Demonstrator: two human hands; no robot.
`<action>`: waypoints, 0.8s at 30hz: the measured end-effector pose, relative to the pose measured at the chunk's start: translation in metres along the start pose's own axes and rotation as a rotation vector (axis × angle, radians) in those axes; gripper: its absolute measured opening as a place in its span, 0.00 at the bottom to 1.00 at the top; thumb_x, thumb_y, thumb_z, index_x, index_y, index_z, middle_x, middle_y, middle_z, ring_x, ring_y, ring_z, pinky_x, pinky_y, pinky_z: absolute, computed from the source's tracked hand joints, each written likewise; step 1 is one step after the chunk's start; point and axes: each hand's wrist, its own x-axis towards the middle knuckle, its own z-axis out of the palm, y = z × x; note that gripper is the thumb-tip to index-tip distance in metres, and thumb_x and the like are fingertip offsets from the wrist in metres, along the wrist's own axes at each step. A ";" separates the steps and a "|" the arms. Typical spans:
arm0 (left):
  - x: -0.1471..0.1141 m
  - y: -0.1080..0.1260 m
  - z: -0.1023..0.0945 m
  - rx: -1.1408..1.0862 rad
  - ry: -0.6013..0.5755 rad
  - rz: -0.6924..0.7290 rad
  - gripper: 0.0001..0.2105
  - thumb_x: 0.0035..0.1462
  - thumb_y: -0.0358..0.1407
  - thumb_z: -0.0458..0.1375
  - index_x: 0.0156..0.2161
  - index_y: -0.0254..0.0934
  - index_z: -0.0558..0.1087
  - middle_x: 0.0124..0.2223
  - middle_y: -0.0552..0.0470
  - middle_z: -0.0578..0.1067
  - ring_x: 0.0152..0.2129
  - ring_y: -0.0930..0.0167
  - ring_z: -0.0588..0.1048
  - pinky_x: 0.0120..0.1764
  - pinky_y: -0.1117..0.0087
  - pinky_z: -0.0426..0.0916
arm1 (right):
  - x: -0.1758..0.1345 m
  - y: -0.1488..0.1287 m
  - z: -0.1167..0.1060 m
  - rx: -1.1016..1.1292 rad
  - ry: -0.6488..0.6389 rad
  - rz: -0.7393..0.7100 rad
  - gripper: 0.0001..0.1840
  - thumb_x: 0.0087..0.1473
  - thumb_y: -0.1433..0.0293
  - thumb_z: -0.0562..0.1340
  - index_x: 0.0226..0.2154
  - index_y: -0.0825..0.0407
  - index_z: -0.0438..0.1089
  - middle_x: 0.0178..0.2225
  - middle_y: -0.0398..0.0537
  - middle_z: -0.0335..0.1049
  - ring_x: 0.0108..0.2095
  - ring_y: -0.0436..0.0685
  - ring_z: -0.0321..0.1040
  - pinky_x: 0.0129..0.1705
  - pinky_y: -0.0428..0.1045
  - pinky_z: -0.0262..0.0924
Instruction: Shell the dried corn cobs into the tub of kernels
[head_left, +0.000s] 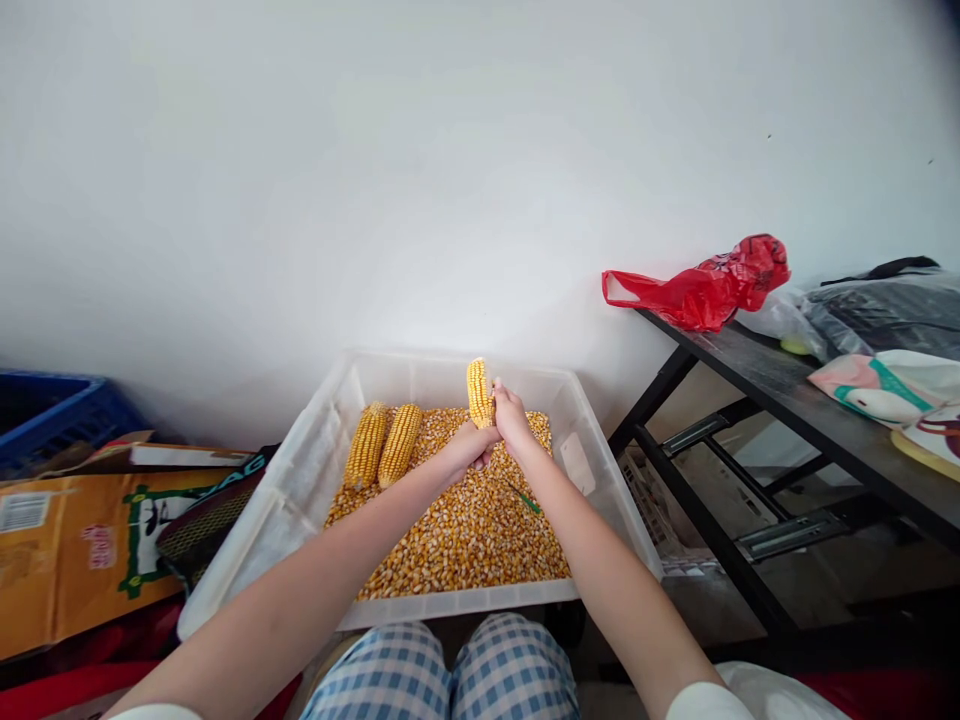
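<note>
An ear of corn [478, 390] stands nearly upright above the middle of a translucent plastic bin [315, 440]. Wrapped around its lower end is my left hand [475, 444], with the fingers partly hidden. My right hand [511, 412] presses against the ear's right side, its fingers closed and the thumb pointing up. Loose corn kernels [472, 540] cover the bin's floor below both hands. Two more ears lie side by side on the kernels at the left: one corn ear [365, 446] near the wall and another corn ear [400, 445] beside it.
To the right is a black table [802, 390] bearing a red plastic bag [712, 285] and other bags. Flattened cardboard [82, 550] and a blue crate [60, 420] sit at the left. A white wall [450, 180] rises behind the bin.
</note>
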 end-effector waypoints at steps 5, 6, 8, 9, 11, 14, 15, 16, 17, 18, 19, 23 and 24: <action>0.005 0.000 -0.005 -0.047 -0.009 0.013 0.09 0.45 0.36 0.53 0.20 0.37 0.58 0.10 0.60 0.59 0.05 0.81 0.54 0.10 0.78 0.47 | -0.003 -0.009 -0.002 0.075 -0.216 -0.015 0.25 0.50 0.50 0.52 0.40 0.51 0.68 0.35 0.46 0.72 0.33 0.53 0.69 0.34 0.47 0.61; 0.006 -0.001 -0.006 -0.060 -0.009 0.016 0.09 0.45 0.36 0.53 0.20 0.37 0.58 0.10 0.61 0.58 0.05 0.81 0.54 0.10 0.79 0.46 | -0.003 -0.009 -0.002 0.058 -0.252 -0.043 0.25 0.50 0.51 0.53 0.41 0.50 0.67 0.36 0.46 0.72 0.34 0.53 0.69 0.37 0.47 0.61; 0.007 -0.001 -0.008 -0.070 -0.009 0.022 0.09 0.45 0.36 0.53 0.20 0.37 0.58 0.09 0.61 0.58 0.05 0.81 0.53 0.10 0.79 0.45 | -0.002 -0.007 -0.002 0.009 -0.250 -0.100 0.25 0.50 0.51 0.53 0.43 0.50 0.67 0.39 0.47 0.72 0.39 0.53 0.68 0.41 0.47 0.61; 0.007 -0.001 -0.008 -0.068 -0.012 0.023 0.09 0.45 0.36 0.53 0.20 0.37 0.58 0.09 0.61 0.58 0.05 0.81 0.53 0.10 0.79 0.44 | -0.001 -0.005 -0.002 -0.010 -0.233 -0.118 0.26 0.51 0.51 0.52 0.44 0.50 0.67 0.41 0.47 0.71 0.41 0.53 0.67 0.43 0.48 0.60; 0.006 -0.001 -0.008 -0.059 -0.015 0.022 0.09 0.44 0.36 0.54 0.20 0.37 0.58 0.09 0.61 0.58 0.05 0.81 0.53 0.10 0.79 0.44 | 0.000 -0.003 -0.002 -0.028 -0.194 -0.129 0.27 0.52 0.50 0.50 0.44 0.52 0.68 0.42 0.48 0.71 0.44 0.54 0.65 0.46 0.50 0.59; 0.005 0.002 -0.008 -0.055 -0.017 0.026 0.09 0.44 0.36 0.54 0.20 0.37 0.58 0.09 0.61 0.58 0.05 0.81 0.53 0.10 0.78 0.44 | -0.001 -0.005 -0.003 0.003 -0.197 -0.106 0.28 0.53 0.50 0.48 0.44 0.52 0.68 0.41 0.49 0.71 0.44 0.54 0.66 0.48 0.51 0.58; 0.004 0.003 -0.008 -0.048 -0.016 0.026 0.09 0.44 0.37 0.54 0.20 0.37 0.59 0.09 0.61 0.58 0.05 0.80 0.53 0.10 0.78 0.44 | -0.003 -0.007 -0.003 0.014 -0.221 -0.104 0.28 0.53 0.51 0.50 0.45 0.52 0.67 0.42 0.49 0.71 0.44 0.54 0.66 0.48 0.50 0.59; 0.004 0.004 -0.008 -0.033 -0.011 0.022 0.09 0.44 0.37 0.54 0.21 0.37 0.59 0.09 0.61 0.58 0.05 0.80 0.53 0.10 0.78 0.45 | -0.004 -0.009 -0.004 0.018 -0.246 -0.105 0.27 0.52 0.51 0.51 0.46 0.51 0.67 0.42 0.48 0.71 0.43 0.54 0.67 0.47 0.50 0.60; 0.004 0.005 -0.008 -0.013 -0.004 0.019 0.09 0.45 0.37 0.54 0.21 0.37 0.60 0.09 0.61 0.57 0.05 0.80 0.53 0.10 0.78 0.45 | -0.005 -0.010 -0.004 0.018 -0.271 -0.105 0.26 0.50 0.52 0.54 0.47 0.51 0.66 0.43 0.48 0.70 0.42 0.54 0.68 0.46 0.50 0.60; 0.003 0.006 -0.008 0.008 0.007 0.016 0.09 0.45 0.37 0.55 0.22 0.37 0.60 0.09 0.62 0.57 0.05 0.80 0.53 0.10 0.78 0.45 | -0.006 -0.012 -0.004 0.014 -0.290 -0.103 0.27 0.49 0.53 0.56 0.47 0.50 0.65 0.43 0.49 0.70 0.41 0.54 0.68 0.45 0.50 0.61; 0.003 0.006 -0.009 0.022 0.016 0.014 0.08 0.45 0.37 0.55 0.22 0.37 0.60 0.08 0.62 0.57 0.05 0.80 0.53 0.10 0.78 0.46 | -0.007 -0.013 -0.004 0.012 -0.299 -0.096 0.27 0.48 0.54 0.58 0.48 0.50 0.64 0.43 0.49 0.70 0.40 0.54 0.69 0.44 0.50 0.62; 0.003 0.004 -0.009 -0.013 0.017 0.023 0.09 0.44 0.37 0.56 0.22 0.37 0.59 0.09 0.62 0.56 0.05 0.80 0.53 0.10 0.78 0.45 | -0.007 -0.014 -0.004 0.026 -0.297 -0.059 0.30 0.47 0.55 0.59 0.50 0.52 0.63 0.45 0.50 0.69 0.43 0.56 0.68 0.45 0.51 0.63; 0.004 0.004 -0.009 -0.026 0.013 0.020 0.09 0.45 0.37 0.55 0.22 0.37 0.59 0.09 0.62 0.56 0.05 0.80 0.53 0.10 0.78 0.44 | -0.007 -0.014 -0.004 0.026 -0.294 -0.055 0.30 0.47 0.56 0.59 0.51 0.52 0.63 0.46 0.50 0.69 0.44 0.56 0.67 0.45 0.51 0.62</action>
